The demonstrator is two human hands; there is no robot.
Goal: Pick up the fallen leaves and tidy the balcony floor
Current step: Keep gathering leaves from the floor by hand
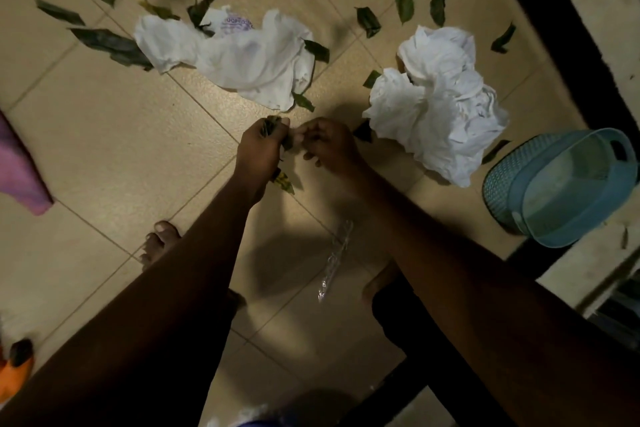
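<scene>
Fallen leaves (110, 45) lie scattered over the tiled floor (121, 135), thickest around the flat white plastic bag (242, 55). A small bunch (273, 123) sits in your left hand (258, 149), fingers curled tight round it. Your right hand (330, 146) appears to pinch that bunch's edge between thumb and fingertips, its other fingers loosely curled. Tuck the loose leaf deep into the left fist so nothing slips, then work toward the leaves beside the crumpled white bag (440, 104) and the blue basket (561, 184).

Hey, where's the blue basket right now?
In the head view, the blue basket sits on the floor at the far right edge, just right of the crumpled white bundle.
</scene>
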